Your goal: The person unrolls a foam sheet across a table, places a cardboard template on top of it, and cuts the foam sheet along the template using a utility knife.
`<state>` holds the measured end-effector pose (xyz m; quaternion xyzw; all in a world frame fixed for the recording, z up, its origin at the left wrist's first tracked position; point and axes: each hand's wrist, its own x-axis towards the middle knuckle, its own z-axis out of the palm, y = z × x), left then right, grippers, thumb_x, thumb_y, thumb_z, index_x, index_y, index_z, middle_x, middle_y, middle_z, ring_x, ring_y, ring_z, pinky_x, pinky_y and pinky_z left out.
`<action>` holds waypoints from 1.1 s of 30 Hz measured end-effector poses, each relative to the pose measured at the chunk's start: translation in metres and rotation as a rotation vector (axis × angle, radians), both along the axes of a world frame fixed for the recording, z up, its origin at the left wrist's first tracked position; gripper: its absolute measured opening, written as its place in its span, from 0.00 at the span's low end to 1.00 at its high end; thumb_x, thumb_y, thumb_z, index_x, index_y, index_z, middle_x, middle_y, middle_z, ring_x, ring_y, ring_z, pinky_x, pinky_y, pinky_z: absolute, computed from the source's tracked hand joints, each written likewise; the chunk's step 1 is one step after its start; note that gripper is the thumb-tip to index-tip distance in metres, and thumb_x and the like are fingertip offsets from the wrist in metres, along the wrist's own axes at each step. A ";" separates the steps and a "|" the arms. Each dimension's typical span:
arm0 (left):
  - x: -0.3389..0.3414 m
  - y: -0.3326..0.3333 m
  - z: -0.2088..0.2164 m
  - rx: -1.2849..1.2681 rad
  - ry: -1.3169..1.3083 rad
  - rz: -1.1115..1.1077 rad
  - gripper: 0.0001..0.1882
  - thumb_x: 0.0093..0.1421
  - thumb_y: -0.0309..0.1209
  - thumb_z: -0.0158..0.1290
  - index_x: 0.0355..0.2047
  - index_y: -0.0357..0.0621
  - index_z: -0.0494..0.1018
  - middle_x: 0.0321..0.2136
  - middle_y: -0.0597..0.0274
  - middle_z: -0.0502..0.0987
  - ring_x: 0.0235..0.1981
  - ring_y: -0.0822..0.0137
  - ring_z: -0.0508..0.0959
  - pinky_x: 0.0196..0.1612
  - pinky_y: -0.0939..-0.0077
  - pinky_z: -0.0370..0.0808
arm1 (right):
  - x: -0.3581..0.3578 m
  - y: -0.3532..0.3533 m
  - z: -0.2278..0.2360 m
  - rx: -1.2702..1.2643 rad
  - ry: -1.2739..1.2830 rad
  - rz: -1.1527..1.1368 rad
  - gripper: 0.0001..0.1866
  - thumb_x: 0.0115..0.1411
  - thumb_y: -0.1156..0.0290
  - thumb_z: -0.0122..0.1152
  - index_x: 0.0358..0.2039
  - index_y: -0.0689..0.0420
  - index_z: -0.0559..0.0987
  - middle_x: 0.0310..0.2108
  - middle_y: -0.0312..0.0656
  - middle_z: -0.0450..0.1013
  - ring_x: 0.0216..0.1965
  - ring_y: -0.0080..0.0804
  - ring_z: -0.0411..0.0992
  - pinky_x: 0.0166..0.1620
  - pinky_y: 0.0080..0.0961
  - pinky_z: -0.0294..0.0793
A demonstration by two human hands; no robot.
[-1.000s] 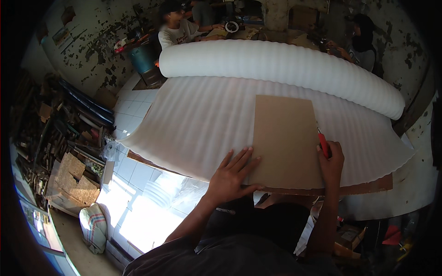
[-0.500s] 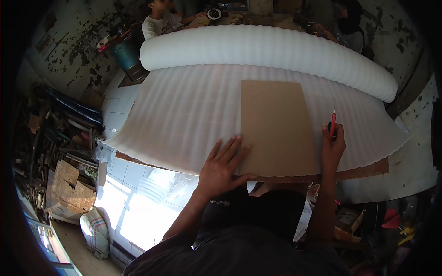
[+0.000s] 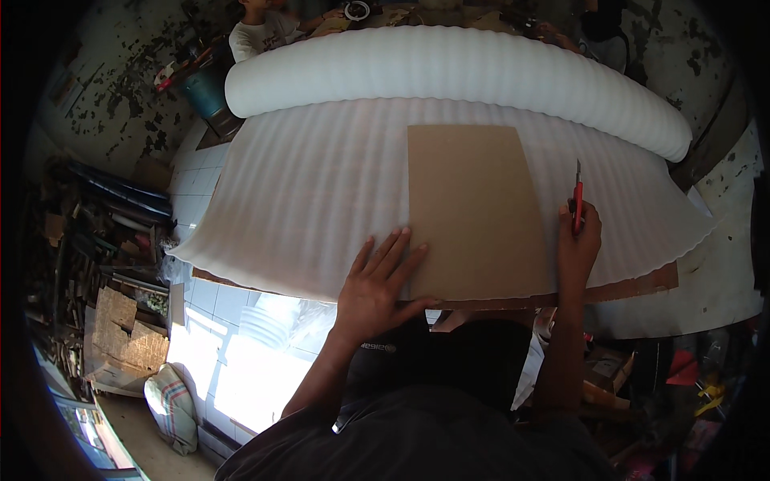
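Observation:
A flat brown cardboard rectangle (image 3: 477,212) lies on a white foam sheet (image 3: 313,184) spread over the table. My left hand (image 3: 381,280) rests with fingers spread on the foam and the card's lower left edge, its thumb along the near edge. At the card's right side, my right hand (image 3: 579,240) is closed around a red utility knife (image 3: 577,202), whose blade points up and away from me. The far part of the foam is wound into a thick roll (image 3: 449,68) across the table's back.
Brown board (image 3: 642,286) shows under the foam's near edge. Behind the roll, a person in a white shirt (image 3: 261,36) is at the far left, another in dark clothes at the far right. A blue bucket (image 3: 202,94) stands left; a cardboard box (image 3: 120,345) and sack (image 3: 171,407) lie lower left.
The foam, card and both hands appear slightly higher and further left in the view. The knife has turned a little, and its blade shows more plainly. My left hand stays on the card's edge.

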<state>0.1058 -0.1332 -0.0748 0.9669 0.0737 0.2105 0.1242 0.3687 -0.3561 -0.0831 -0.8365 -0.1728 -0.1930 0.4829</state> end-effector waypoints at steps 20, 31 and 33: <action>0.001 -0.001 0.003 0.028 0.020 -0.001 0.42 0.55 0.57 0.67 0.66 0.52 0.72 0.69 0.48 0.67 0.71 0.53 0.68 0.72 0.43 0.62 | 0.004 -0.002 -0.006 -0.244 -0.120 0.059 0.16 0.67 0.60 0.66 0.45 0.60 0.82 0.49 0.47 0.76 0.54 0.48 0.69 0.58 0.44 0.68; 0.001 -0.001 0.003 0.031 0.029 -0.005 0.42 0.56 0.57 0.66 0.67 0.53 0.71 0.70 0.48 0.66 0.71 0.53 0.67 0.73 0.44 0.61 | 0.006 -0.002 -0.009 -0.270 -0.155 0.042 0.16 0.67 0.60 0.65 0.47 0.60 0.81 0.50 0.46 0.76 0.55 0.48 0.70 0.59 0.42 0.68; 0.001 -0.001 0.003 0.028 0.028 -0.007 0.42 0.56 0.57 0.66 0.67 0.53 0.71 0.70 0.48 0.66 0.71 0.53 0.67 0.73 0.44 0.61 | 0.006 -0.003 -0.009 -0.249 -0.136 0.051 0.15 0.66 0.61 0.66 0.45 0.59 0.81 0.49 0.46 0.75 0.55 0.49 0.69 0.58 0.46 0.68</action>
